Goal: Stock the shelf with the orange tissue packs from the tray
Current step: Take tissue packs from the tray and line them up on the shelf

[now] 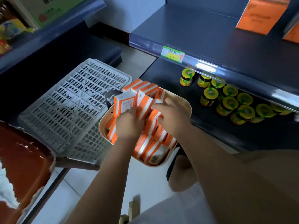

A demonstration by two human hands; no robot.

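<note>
A beige tray (186, 103) at the centre holds several orange-and-white tissue packs (145, 88), some upright, some lying flat. My left hand (129, 125) grips upright packs (123, 104) at the tray's left side. My right hand (173, 115) is in the tray's middle with its fingers curled round a pack (144, 106). Above and to the right runs the dark blue shelf (202, 36), bare on its left part, with two orange tissue packs (260, 15) standing at its far right.
A white slotted plastic crate (69, 107) leans to the tray's left. Several yellow-lidded jars (229, 104) stand on the lower shelf at right. A green price tag (172, 54) sits on the shelf edge. Red-brown stool (24, 152) at lower left.
</note>
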